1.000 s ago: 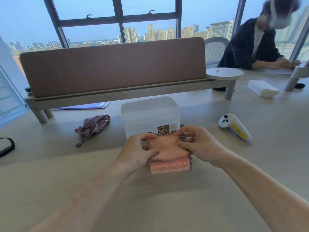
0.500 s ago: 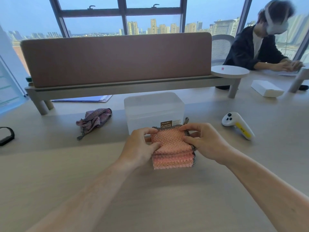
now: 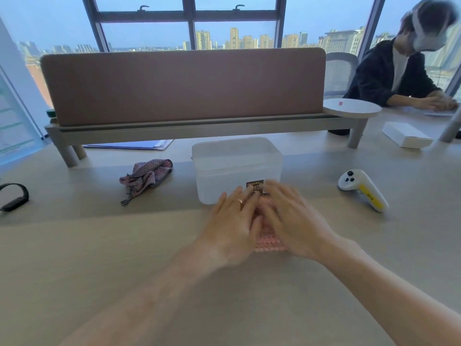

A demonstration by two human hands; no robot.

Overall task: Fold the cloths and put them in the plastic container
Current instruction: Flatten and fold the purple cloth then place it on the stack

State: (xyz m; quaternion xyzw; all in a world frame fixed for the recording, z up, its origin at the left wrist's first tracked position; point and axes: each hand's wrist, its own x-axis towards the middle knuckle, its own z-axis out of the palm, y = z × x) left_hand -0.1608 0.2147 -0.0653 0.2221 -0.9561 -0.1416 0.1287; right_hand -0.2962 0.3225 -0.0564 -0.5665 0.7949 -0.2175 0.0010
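A folded pink cloth [image 3: 269, 242] lies on the desk right in front of the clear plastic container [image 3: 237, 161]. My left hand [image 3: 232, 226] and my right hand [image 3: 293, 221] both rest flat on top of it, fingers stretched out and blurred by motion. They cover most of the cloth, so only its near edge and a strip between the hands show. A second, crumpled purple-grey cloth [image 3: 147, 177] lies to the left of the container, apart from both hands. The container stands open, and nothing shows inside it.
A white and yellow controller [image 3: 363, 192] lies to the right. A white box [image 3: 406, 137] sits at the far right. At the left edge is a black strap [image 3: 13, 199]. A brown desk divider [image 3: 184, 86] stands behind the container, over a blue folder [image 3: 134, 145]. Another person [image 3: 399, 68] sits at the back right.
My hands have stopped pinching the pink cloth's far corners and now lie flat over it, fingers extended. The cloth stays folded in the same spot.
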